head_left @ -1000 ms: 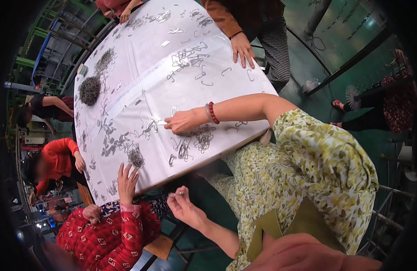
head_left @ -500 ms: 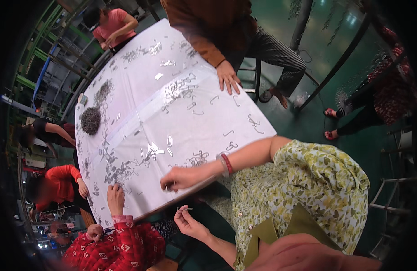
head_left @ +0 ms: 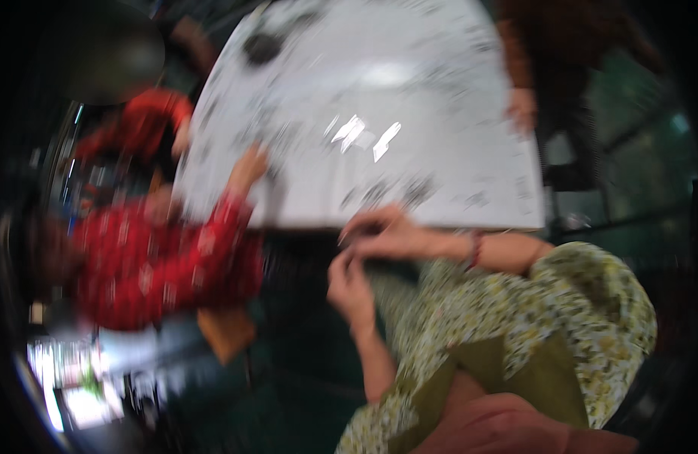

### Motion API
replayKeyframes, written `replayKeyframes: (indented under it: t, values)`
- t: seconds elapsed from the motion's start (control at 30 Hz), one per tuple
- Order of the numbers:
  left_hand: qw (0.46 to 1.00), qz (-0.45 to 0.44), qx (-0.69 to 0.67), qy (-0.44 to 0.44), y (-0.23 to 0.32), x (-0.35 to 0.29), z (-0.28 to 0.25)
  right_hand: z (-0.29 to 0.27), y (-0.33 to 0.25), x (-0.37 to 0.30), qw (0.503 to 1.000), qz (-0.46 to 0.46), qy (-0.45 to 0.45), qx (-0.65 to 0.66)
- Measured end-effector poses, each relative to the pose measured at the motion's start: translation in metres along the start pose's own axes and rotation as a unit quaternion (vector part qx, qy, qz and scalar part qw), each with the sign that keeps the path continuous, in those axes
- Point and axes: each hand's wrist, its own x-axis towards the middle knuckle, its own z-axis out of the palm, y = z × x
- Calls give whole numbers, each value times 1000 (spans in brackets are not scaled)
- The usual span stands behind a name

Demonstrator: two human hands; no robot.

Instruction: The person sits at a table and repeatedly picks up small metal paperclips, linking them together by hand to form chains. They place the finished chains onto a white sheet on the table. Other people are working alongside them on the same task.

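My left hand [head_left: 352, 293] is raised off the near edge of the table, its fingers pinched together at the tips. What it holds is smeared by motion. Close above it, my right hand [head_left: 388, 233] curls its thumb and fingers down toward the left fingertips, a red band at its wrist. Whatever lies between the two hands is too blurred to name. Just beyond them, small dark wire pieces [head_left: 418, 189] lie in loose clusters on the white-topped table [head_left: 470, 216].
At my left a person in a red patterned top [head_left: 160, 261] reaches onto the table. Beyond sits a person in orange-red [head_left: 148, 121]; at the far right another rests a hand [head_left: 523, 110] at the edge. A dark heap [head_left: 262, 48] and shiny strips [head_left: 387, 141] lie on the tabletop.
My view has swung, blurring the picture. My right hand has drawn back from over the tabletop to meet my left hand, which held a small thin piece in its fingertips before.
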Motion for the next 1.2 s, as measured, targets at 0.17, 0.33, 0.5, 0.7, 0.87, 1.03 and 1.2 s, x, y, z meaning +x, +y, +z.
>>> replayKeyframes:
  t: [0.17, 0.33, 0.5, 0.7, 0.87, 1.03, 1.2]
  values:
    - [963, 23, -250, 96, -40, -1, -17, 37, 0, -5, 982, 69, 70, 158]
    - [995, 23, -99, 12, -55, 72, -44, 50, 4, -11, 972, 119, 48, 198]
    - [976, 169, 135, 39, -119, 196, -20, 52, 5, -27, 960, 170, 35, 220]
    - [929, 259, 265, -2, -128, 261, 5, 47, 16, -42, 948, 204, 11, 246]
    - [857, 268, 434, -68, -163, 293, 14, 48, 11, -42, 966, 177, 25, 185]
    - [875, 254, 402, -89, -133, 268, 14, 50, 16, -39, 962, 159, 55, 215]
    - [954, 203, 219, -32, -94, 213, 1, 45, 12, -35, 976, 116, 43, 180]
